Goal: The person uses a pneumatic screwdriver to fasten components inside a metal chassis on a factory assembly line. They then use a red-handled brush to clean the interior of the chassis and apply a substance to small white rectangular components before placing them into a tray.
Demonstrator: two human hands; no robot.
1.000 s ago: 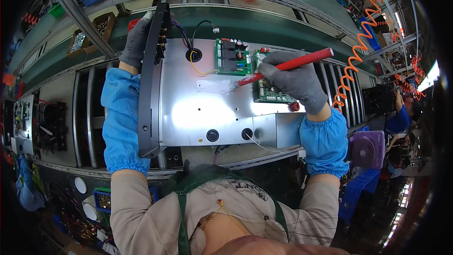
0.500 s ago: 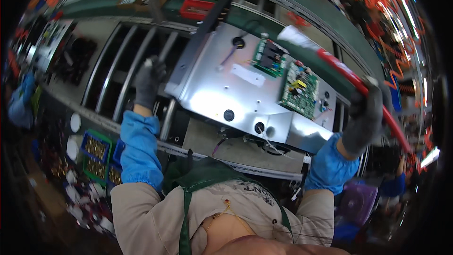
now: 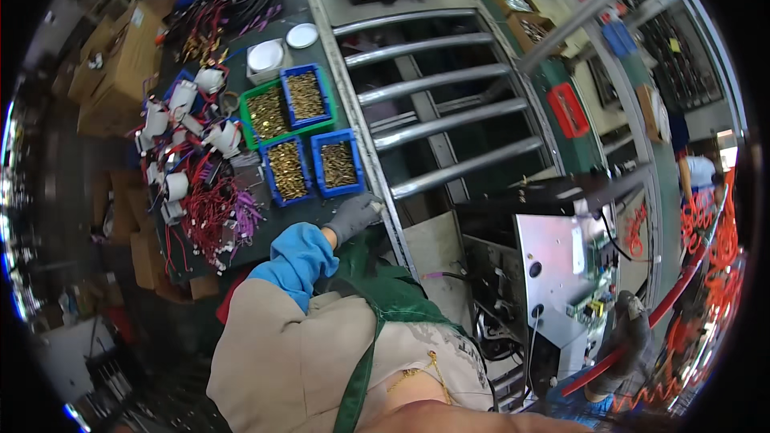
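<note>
My left hand (image 3: 357, 218), in a grey glove, is at the workbench edge beside a blue bin of small brass-coloured parts (image 3: 338, 163). Its fingers are bunched together; whatever they may hold is too small to make out. On the far right, my gloved right hand (image 3: 624, 343) is closed around a long red rod-like tool (image 3: 675, 292), held at a slant. That hand is beside a metal panel (image 3: 553, 252) bearing green circuit boards (image 3: 596, 306). A white cable (image 3: 531, 353) hangs from a hole in the panel.
A green bin (image 3: 251, 132) and more blue bins hold brass parts on the left. Beyond them lie bundled red wires (image 3: 215, 220) and white round lids (image 3: 302, 35). Metal rollers (image 3: 461, 106) span the conveyor. A red tray (image 3: 568, 111) and orange coiled hoses (image 3: 718, 273) are on the right.
The view has swung left. My left hand has gone from above the rollers to the bench edge by the bins. My right hand still grips the red tool, whose tilt in view has changed.
</note>
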